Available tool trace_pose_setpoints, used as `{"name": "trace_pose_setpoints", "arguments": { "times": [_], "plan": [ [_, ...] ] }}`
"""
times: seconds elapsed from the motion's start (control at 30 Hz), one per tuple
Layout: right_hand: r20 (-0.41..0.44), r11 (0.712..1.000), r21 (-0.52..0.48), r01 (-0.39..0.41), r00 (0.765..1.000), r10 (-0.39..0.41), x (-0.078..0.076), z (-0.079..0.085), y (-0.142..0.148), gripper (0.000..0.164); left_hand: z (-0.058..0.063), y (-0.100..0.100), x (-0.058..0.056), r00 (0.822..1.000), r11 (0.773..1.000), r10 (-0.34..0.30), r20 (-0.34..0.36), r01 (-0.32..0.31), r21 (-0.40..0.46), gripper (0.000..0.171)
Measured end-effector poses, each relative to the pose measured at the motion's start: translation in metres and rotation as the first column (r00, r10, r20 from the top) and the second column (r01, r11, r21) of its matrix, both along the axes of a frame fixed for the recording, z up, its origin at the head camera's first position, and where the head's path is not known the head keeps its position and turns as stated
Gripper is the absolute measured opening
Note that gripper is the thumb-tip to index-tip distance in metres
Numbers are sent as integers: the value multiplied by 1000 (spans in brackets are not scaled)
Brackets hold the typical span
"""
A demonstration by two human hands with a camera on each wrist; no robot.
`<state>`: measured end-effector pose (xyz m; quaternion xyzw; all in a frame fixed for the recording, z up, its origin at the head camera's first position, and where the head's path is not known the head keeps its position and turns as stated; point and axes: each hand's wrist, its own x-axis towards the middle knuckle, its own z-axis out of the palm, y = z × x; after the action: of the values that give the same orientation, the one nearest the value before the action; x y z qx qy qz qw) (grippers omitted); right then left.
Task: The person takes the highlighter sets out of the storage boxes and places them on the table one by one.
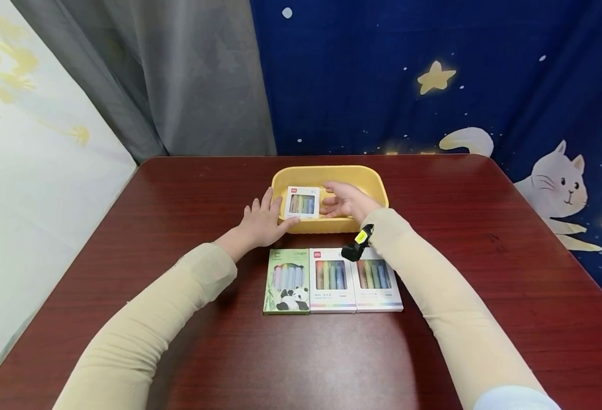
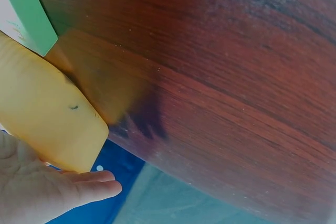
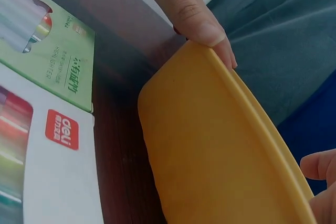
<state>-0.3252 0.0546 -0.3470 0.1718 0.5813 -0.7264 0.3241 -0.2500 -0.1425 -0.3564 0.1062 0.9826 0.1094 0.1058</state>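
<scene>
My left hand (image 1: pixel 263 223) rests at the front left corner of a yellow plastic basket (image 1: pixel 326 228), fingers spread and thumb over the rim. Inside the basket, my right hand (image 1: pixel 349 200) has loosely bent fingers just right of a white box of coloured pens (image 1: pixel 303 202); whether they touch it cannot be told. In front of the basket, a green highlighter box with pandas (image 1: pixel 287 282) lies beside two similar white boxes, one in the middle (image 1: pixel 332 302) and one at the right (image 1: pixel 380 299). The right wrist view shows the left thumb (image 3: pixel 202 27) on the basket rim.
Everything stands on a dark red-brown wooden table (image 1: pixel 203 188). A grey curtain (image 1: pixel 203 80) and a blue curtain with stars and a cat (image 1: pixel 362 80) hang behind its far edge. A white patterned cloth (image 1: pixel 34 188) hangs at the left.
</scene>
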Motion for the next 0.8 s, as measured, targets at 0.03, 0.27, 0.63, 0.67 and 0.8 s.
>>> {"name": "trace_pose_setpoints", "arguments": {
  "times": [0.03, 0.27, 0.63, 0.67, 0.8],
  "plan": [
    [1, 1000, -2, 4, 1000, -4, -1, -1, 0, 57, 0, 0, 0, 1000, 1000, -1, 0, 1, 0, 85],
    [10, 1000, 2, 8, 1000, -8, -5, -4, -2, 55, 0, 0, -1, 1000, 1000, -3, 1, 3, 6, 84],
    [-21, 996, 79, -27, 999, 29, -39, -43, 0, 44, 1, 1, -2, 1000, 1000, -9, -5, 9, 1, 84],
    [-28, 996, 76, -40, 999, 42, -51, -56, 0, 42, 1, 1, -2, 1000, 1000, -8, -3, 8, 1, 84],
    [-27, 997, 13, -71, 997, 71, -104, -119, 2, 30, 1, 2, -2, 1000, 1000, -4, 1, 4, 3, 84]
  ]
}}
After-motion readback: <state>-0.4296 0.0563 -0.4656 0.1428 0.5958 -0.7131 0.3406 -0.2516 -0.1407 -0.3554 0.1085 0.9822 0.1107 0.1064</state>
